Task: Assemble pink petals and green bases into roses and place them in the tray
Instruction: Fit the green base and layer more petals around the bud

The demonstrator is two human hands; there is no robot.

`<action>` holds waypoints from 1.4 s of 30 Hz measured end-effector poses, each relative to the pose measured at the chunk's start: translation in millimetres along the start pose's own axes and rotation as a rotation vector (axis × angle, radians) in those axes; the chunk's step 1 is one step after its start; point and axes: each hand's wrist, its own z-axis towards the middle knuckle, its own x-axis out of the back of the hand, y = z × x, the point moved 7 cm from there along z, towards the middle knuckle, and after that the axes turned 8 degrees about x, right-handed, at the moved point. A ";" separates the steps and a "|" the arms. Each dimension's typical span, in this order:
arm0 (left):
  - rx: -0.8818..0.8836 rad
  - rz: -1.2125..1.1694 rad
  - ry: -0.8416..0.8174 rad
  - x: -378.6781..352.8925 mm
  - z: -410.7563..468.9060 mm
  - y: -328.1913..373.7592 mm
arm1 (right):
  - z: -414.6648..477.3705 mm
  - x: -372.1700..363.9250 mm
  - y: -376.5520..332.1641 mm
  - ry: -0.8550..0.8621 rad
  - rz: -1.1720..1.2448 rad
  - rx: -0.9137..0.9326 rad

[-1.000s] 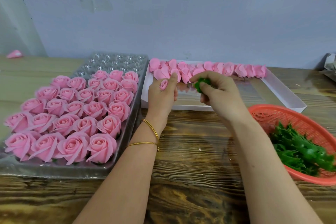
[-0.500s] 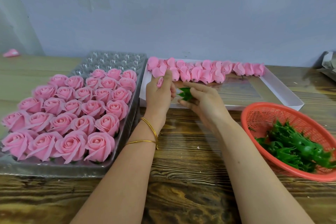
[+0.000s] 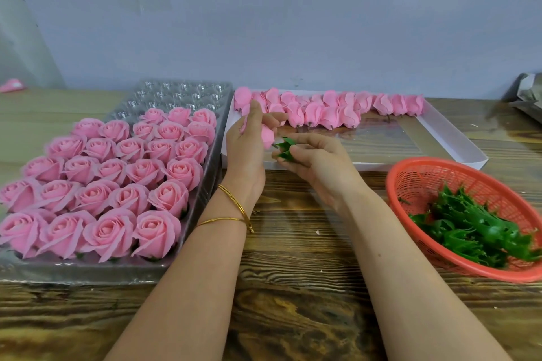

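My left hand (image 3: pixel 249 143) holds a pink petal bud (image 3: pixel 267 135) between thumb and fingers, over the near left corner of the white box (image 3: pixel 457 143). My right hand (image 3: pixel 316 164) pinches a green base (image 3: pixel 286 149) right beside the bud, touching its lower end. A row of loose pink petal buds (image 3: pixel 337 110) lies along the far side of the white box. The clear plastic tray (image 3: pixel 181 91) on the left holds several finished pink roses (image 3: pixel 117 173); its far rows are bare cups.
An orange mesh basket (image 3: pixel 416 176) with several green bases (image 3: pixel 475 231) sits at the right, near my right forearm. The wooden table (image 3: pixel 293 243) runs to a grey wall. A crumpled grey bag (image 3: pixel 528 94) lies at the far right, a pink scrap (image 3: pixel 11 85) at the far left.
Both hands came back toward me from the petal row. The left hand now shows a whole bud, and the right hand brought the green base up against it.
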 end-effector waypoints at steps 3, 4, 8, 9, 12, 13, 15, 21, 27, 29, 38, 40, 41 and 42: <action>0.026 -0.013 -0.036 -2.4 -1.0 -1.3 | 0.0 -3.1 1.7 -0.017 0.001 0.007; 0.037 -0.009 -0.043 -3.3 -1.4 -1.9 | 0.0 -4.2 1.9 -0.023 0.006 0.012; 0.048 -0.014 -0.047 -4.0 -1.2 -1.9 | -1.9 -8.4 4.4 -0.042 0.065 -0.013; 0.042 -0.011 -0.046 -3.6 -1.3 -1.2 | -2.7 -8.7 5.1 -0.040 0.081 -0.024; 0.022 0.017 -0.044 -4.3 -2.4 -0.4 | -3.6 -8.2 5.4 -0.016 0.110 -0.039; 0.018 0.027 -0.046 -4.7 -2.8 -0.7 | -3.8 -7.8 5.1 -0.010 0.123 -0.038; 0.011 0.044 -0.049 -5.2 -3.6 -1.3 | -4.2 -7.3 3.8 -0.005 0.144 -0.037; 0.005 0.064 -0.060 -4.0 -2.4 -0.2 | -4.5 -6.5 0.3 0.020 0.064 -0.015; -0.015 0.100 -0.075 -6.2 -2.1 -0.1 | -3.7 -6.9 1.5 0.033 0.074 -0.045; -0.016 0.096 -0.064 -5.3 -1.8 -0.3 | -4.1 -6.4 0.6 0.030 0.099 -0.047; -0.013 0.079 -0.055 -6.6 -3.5 -1.6 | -3.8 -4.2 -1.5 0.021 -0.003 0.056; -0.014 0.063 -0.056 -6.7 -3.6 -1.3 | -2.9 -4.0 -0.7 0.023 -0.013 0.068; -0.014 0.060 -0.054 -6.6 -3.8 -1.4 | -2.6 -4.5 -0.3 0.023 -0.019 0.072; -0.016 0.062 -0.049 -6.5 -3.9 -1.2 | -2.3 -4.9 0.2 0.024 -0.022 0.076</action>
